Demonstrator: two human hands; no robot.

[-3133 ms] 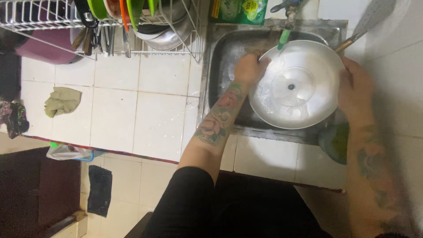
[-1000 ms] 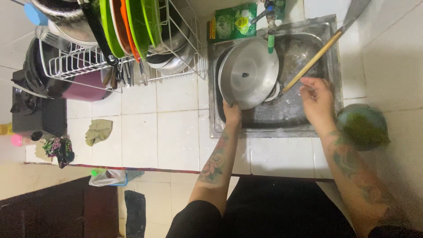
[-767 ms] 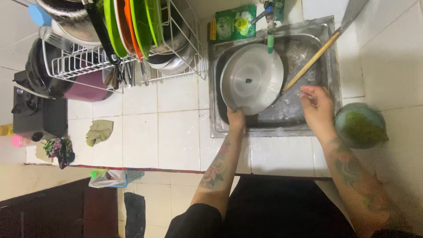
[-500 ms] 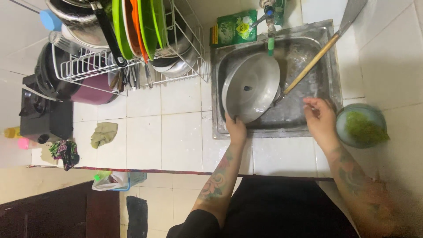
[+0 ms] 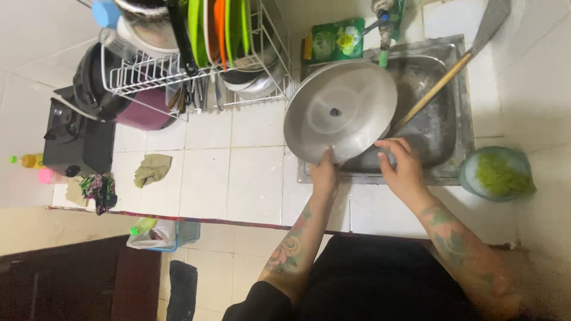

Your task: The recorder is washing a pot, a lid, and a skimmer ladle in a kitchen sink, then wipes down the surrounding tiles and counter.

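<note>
A: Head view, looking straight down at a tiled counter [image 5: 250, 178] with a steel sink [image 5: 458, 119] set into it. What's in the hands?

B: Left hand [image 5: 325, 173] pinches the near rim of a big round metal lid [image 5: 340, 112], fingers clamped on the edge. The lid is tipped up over the left part of the sink, its underside to the camera, with a small knob fixing at the centre.

A: Right hand?

B: Right hand [image 5: 401, 168] sits over the front edge of the sink, just beside the lid's lower right rim. Fingers curled and slightly apart. Can't tell if they actually touch the lid or grip anything.

A: Anything in the sink?

B: Long wooden-handled spatula [image 5: 452, 68] leans from the basin out over the far right corner, blade up on the wall tile. A tap [image 5: 383, 24] with a green end hangs above the far edge.

A: Around it?

B: Green sachet [image 5: 334, 40] stands behind the sink by the tap. Round bowl with a green scrubber [image 5: 498, 174] sits right of the sink, near the right hand. Left of the sink a white wire dish rack [image 5: 178, 65] holds green and orange plates [image 5: 220, 27] upright plus steel bowls. A crumpled cloth [image 5: 151, 169] lies on the tiles, well apart from both hands. A dark gas stove [image 5: 77, 139] is at the far left.
</note>
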